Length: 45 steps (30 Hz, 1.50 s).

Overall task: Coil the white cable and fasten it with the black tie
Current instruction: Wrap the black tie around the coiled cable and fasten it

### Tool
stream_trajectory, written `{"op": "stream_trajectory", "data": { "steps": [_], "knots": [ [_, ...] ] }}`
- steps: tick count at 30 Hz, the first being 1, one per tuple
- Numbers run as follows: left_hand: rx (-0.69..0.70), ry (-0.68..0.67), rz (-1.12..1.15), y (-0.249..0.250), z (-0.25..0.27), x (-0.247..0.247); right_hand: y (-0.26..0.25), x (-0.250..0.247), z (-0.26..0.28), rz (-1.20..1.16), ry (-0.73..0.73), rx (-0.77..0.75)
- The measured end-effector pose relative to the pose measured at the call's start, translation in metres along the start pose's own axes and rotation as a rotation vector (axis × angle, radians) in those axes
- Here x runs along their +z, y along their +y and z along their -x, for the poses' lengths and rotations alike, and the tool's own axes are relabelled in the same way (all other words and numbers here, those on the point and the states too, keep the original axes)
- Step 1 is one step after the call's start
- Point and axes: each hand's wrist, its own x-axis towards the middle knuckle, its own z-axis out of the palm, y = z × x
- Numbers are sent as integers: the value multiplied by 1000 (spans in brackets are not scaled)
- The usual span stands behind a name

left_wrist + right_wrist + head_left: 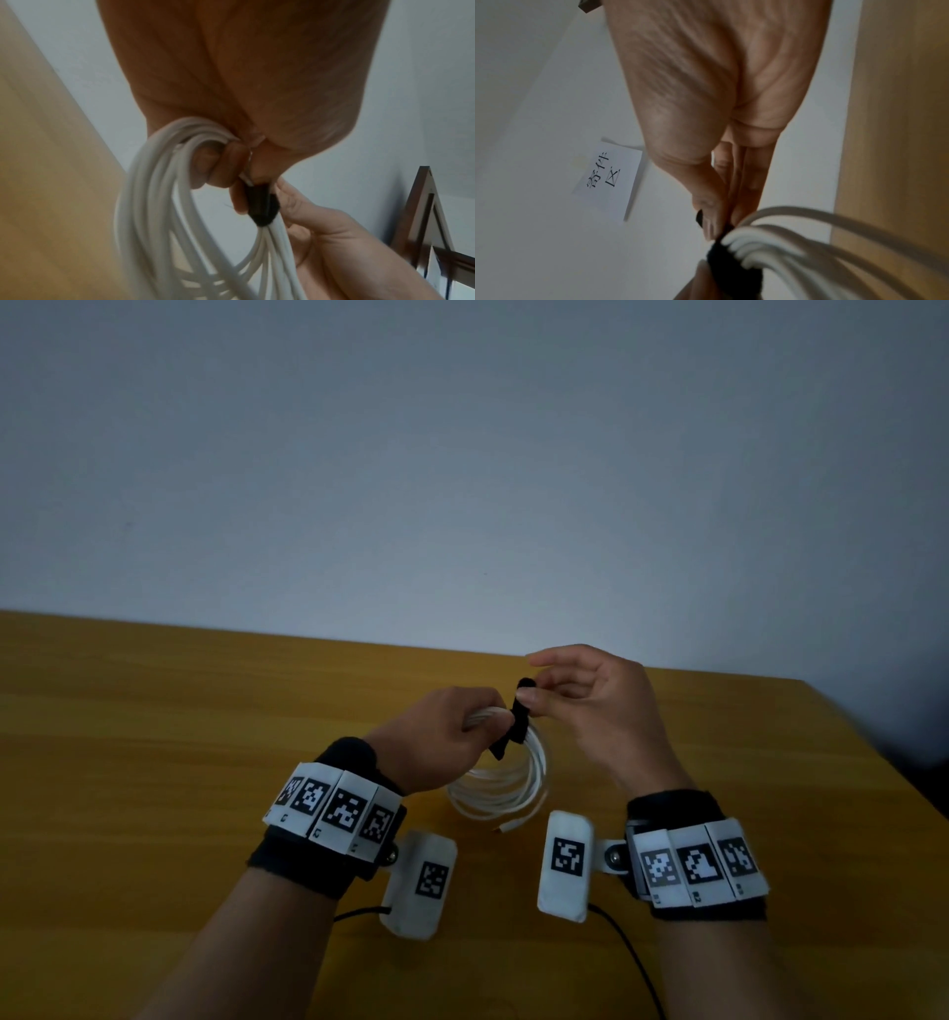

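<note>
The white cable [506,788] hangs in a round coil of several loops above the wooden table [154,711]. My left hand [452,737] grips the top of the coil, its fingers curled round the bundled strands [180,146]. A black tie [518,719] wraps the bundle just right of that grip, and one end hangs down. My right hand [580,695] pinches the tie's upper end between thumb and fingertips [713,221]. In the left wrist view the black tie [260,205] sits round the strands. In the right wrist view the black tie [731,263] clasps the cable [795,243].
A pale wall [462,454] rises behind the table. The table's right edge [873,762] slants off near my right wrist. A paper sign [608,180] with printed characters hangs on the wall. A dark wooden frame [426,213] shows at the right of the left wrist view.
</note>
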Motion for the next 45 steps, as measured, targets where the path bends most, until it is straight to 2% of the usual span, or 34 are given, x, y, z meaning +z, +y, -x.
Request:
{"op": "stream_trajectory", "data": {
  "steps": [4, 11, 16, 22, 28, 37, 42, 45],
  "knots": [
    [-20, 36, -45, -1, -1, -1, -10, 2, 3, 46, -39, -71],
    [-75, 78, -33, 3, 0, -4, -12, 3, 8, 174, -201, -132],
    [-117, 93, 54, 7, -1, -3, -13, 6, 9, 231, -158, -174],
    [-105, 126, 37, 9, 0, -6, -9, 5, 6, 157, -113, -194],
    [-66, 139, 15, 13, 1, -5, -7, 1, 5, 210, -196, -48],
    [-51, 158, -51, 13, -2, -1, -12, 4, 6, 330, -134, -102],
    [-59, 174, -30, 9, -2, -5, -12, 8, 5, 251, -146, -71],
    [-80, 175, -4, 9, -1, -5, -10, 6, 5, 259, -208, -8]
  ]
}}
